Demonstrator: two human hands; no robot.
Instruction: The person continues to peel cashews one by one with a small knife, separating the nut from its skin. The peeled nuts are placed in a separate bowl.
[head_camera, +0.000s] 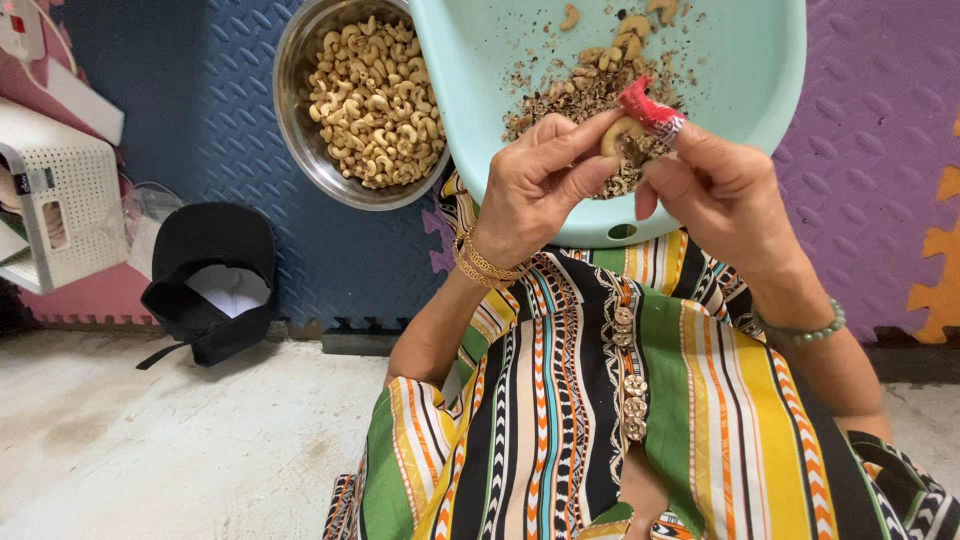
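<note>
head view, l to r: white basket (60, 190), black cap (205, 275), steel bowl (300, 120) of peeled cashews. my left hand (535, 175) pinches a cashew (622, 133) over the teal tray (740, 90); right hand (715, 185), red-taped fingertip (652, 110) closed on it too. nut looks light, brittle, so grip its sides gently. husk pile (585, 95) crowds underneath.

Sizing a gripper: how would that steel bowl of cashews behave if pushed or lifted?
The steel bowl probably slides easily on the foam mat, its wall being smooth metal. Heaped cashews likely make it fairly heavy. Its rounded sides suggest it could rock and spill loose nuts if lifted unevenly.
</note>
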